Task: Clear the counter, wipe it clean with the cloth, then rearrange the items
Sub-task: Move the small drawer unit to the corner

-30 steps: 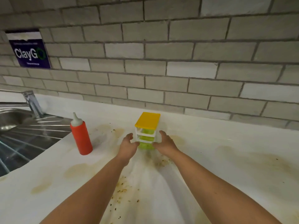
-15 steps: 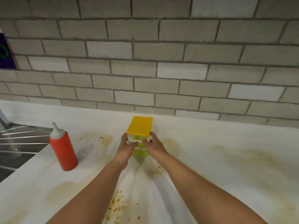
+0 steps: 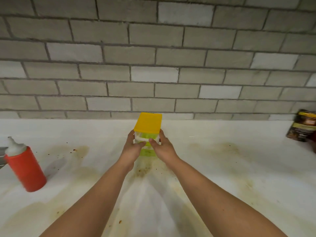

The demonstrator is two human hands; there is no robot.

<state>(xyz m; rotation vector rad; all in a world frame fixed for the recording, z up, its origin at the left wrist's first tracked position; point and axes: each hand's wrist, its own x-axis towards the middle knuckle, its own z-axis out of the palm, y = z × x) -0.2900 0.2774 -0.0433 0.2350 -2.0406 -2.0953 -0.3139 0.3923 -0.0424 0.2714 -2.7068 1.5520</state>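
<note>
- Yellow-lidded drawer unit [image 3: 147, 132], clear body with green drawers, stands upright mid-counter, near the brick wall [image 3: 153, 65], clamped between both hands.
- Left hand [image 3: 131, 149]: fingers wrapped round the unit's left side, thumb across the front. It holds nothing else.
- Right hand [image 3: 164, 147]: mirrored, fingers round the right side and thumb on the front face. It is also tight on the unit.
- Change: a second ago both hands were spread either side of the unit and not touching it. Half a second ago they closed on it. Now the grip is set.
- Can't tell whether the base has left the counter [image 3: 222, 177]. The hands and a green reflection hide the bottom edge.
- View has swung right, and the sink is out of frame. The red squeeze bottle [image 3: 25, 168] is now at the far left edge, and a dark packet [image 3: 302, 127] has appeared far right by the wall.
- Meaning: this is the clearing phase, with the first item in hand. My read is that it's headed right, off the stained patch.
- Brown stains and crumbs lie all round the unit. No cloth is in view and wiping hasn't started. The bottle is yet to be moved.
</note>
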